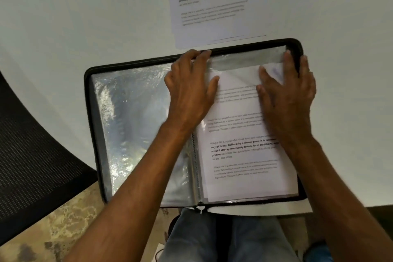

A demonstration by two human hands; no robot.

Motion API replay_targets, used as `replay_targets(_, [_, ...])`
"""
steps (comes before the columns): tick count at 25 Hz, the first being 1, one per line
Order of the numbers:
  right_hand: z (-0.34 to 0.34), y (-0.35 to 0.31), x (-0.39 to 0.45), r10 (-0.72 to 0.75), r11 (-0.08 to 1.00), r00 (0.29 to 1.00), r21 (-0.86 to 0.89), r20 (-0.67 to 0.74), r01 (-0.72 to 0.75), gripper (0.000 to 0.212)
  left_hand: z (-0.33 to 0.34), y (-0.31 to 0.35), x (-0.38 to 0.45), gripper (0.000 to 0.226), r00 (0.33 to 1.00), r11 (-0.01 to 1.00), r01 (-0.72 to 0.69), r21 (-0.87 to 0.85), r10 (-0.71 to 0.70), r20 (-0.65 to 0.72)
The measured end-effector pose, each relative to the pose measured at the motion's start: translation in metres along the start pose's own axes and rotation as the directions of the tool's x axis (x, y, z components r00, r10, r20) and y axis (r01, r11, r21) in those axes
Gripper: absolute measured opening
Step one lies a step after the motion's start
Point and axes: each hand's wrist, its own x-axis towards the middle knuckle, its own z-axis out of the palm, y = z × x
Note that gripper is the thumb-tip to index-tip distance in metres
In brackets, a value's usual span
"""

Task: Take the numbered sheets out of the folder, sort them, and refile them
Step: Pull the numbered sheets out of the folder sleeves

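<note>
Left hand (191, 89) pinches the sleeve (244, 59) mouth; flat right hand (287, 93) presses the sheet (240, 151). Next, likely slide it.

A black mesh chair (32, 155) stands beside the white table (85, 17), over mottled floor (70, 219).

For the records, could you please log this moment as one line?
folder open on table | left hand at sleeve top | right hand flat on sheet | stack behind
</note>
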Motion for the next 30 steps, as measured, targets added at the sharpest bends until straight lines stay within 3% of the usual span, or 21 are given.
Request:
replay_targets(3, [-0.007, -0.006, -0.005, -0.017, 0.996, 0.999, 0.089, -0.040, 0.020, 0.036, 0.000, 0.004, 0.018, 0.029, 0.997, 0.997, -0.070, 0.013, 0.070, -0.022])
replay_targets(6, [-0.018, -0.013, -0.011, 0.043, 0.956, 0.998, 0.292, -0.048, -0.027, 0.043, -0.003, 0.004, 0.023, 0.020, 0.997, 0.996, -0.082, -0.039, 0.082, 0.008])
replay_targets(9, [-0.030, -0.019, -0.010, 0.153, 0.828, 0.988, 0.545, 0.003, -0.130, 0.061, -0.010, 0.001, 0.023, 0.021, 0.995, 0.992, -0.072, -0.107, 0.079, 0.061])
replay_targets(12, [-0.036, -0.020, -0.007, 0.298, 0.669, 0.951, 0.694, 0.077, -0.266, 0.065, -0.018, -0.002, 0.024, 0.034, 0.992, 0.985, -0.081, -0.151, 0.095, 0.089])
replay_targets(16, [-0.040, -0.020, -0.003, 0.392, 0.536, 0.907, 0.763, 0.155, -0.362, 0.055, -0.022, -0.013, 0.037, 0.047, 0.986, 0.971, -0.108, -0.215, 0.132, 0.101])
replay_targets(24, [-0.043, -0.022, -0.001, 0.405, 0.405, 0.894, 0.840, 0.191, -0.362, 0.051, -0.033, 0.003, 0.081, 0.025, 0.921, 0.987, -0.094, -0.128, 0.135, 0.367])
replay_targets(26, [-0.042, -0.022, -0.001, 0.412, 0.376, 0.887, 0.847, 0.210, -0.375, 0.051, -0.032, 0.011, 0.083, 0.014, 0.904, 0.988, -0.113, -0.108, 0.147, 0.400])
replay_targets(30, [-0.041, -0.021, 0.000, 0.419, 0.334, 0.874, 0.853, 0.247, -0.402, 0.051, -0.024, 0.019, 0.080, 0.014, 0.881, 0.984, -0.176, -0.020, 0.167, 0.442])
